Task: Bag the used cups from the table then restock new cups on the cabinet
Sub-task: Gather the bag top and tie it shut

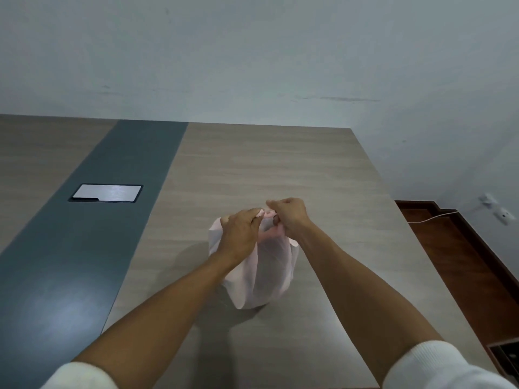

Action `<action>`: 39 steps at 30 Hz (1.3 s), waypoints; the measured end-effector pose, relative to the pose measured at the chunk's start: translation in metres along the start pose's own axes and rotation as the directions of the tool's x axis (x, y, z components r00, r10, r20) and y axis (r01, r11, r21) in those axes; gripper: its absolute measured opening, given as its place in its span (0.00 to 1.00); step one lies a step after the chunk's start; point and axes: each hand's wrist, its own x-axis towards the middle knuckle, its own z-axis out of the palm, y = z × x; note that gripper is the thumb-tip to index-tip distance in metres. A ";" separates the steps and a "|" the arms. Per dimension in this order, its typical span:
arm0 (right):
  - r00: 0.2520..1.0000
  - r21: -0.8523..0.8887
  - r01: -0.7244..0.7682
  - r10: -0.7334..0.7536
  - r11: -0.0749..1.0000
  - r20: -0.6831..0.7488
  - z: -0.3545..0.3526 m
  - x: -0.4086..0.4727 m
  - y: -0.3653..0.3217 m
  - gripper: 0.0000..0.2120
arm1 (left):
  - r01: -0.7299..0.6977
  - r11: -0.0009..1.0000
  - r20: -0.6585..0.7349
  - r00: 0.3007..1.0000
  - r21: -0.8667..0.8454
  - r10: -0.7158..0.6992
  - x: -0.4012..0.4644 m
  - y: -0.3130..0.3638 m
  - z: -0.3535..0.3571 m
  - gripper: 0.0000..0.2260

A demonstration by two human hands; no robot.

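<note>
A pale pink plastic bag (266,270) stands bulging on the wooden table (280,164), near its middle. My left hand (241,234) and my right hand (289,216) both pinch the gathered top of the bag, close together above it. What is inside the bag is hidden by the plastic. No loose cups show on the table.
A dark grey strip (92,234) runs along the table's left part, with a silver flap panel (106,192) set in it. The table's right edge drops to a brown floor (460,265). A white cable (432,217) and wall sockets (497,209) lie at the right.
</note>
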 end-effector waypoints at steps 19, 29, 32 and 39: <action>0.901 -0.492 0.375 -0.184 0.786 0.392 -0.033 -0.027 0.015 0.16 | 0.528 0.805 0.253 0.846 -0.271 -0.470 0.034 -0.016 -0.018 0.15; 0.900 -0.674 0.292 0.043 0.679 0.434 -0.082 -0.029 0.049 0.23 | 0.653 0.755 -0.081 0.757 0.053 -0.649 0.016 -0.056 -0.039 0.15; 0.924 -0.557 0.214 0.018 0.803 0.381 -0.074 -0.032 0.044 0.21 | 0.463 0.881 -0.070 0.886 0.093 -0.458 0.010 -0.058 -0.042 0.18; 0.953 0.172 0.001 -0.053 0.985 0.299 -0.032 -0.040 0.038 0.13 | 0.370 0.818 0.132 0.928 -0.440 -0.349 0.002 -0.011 -0.031 0.14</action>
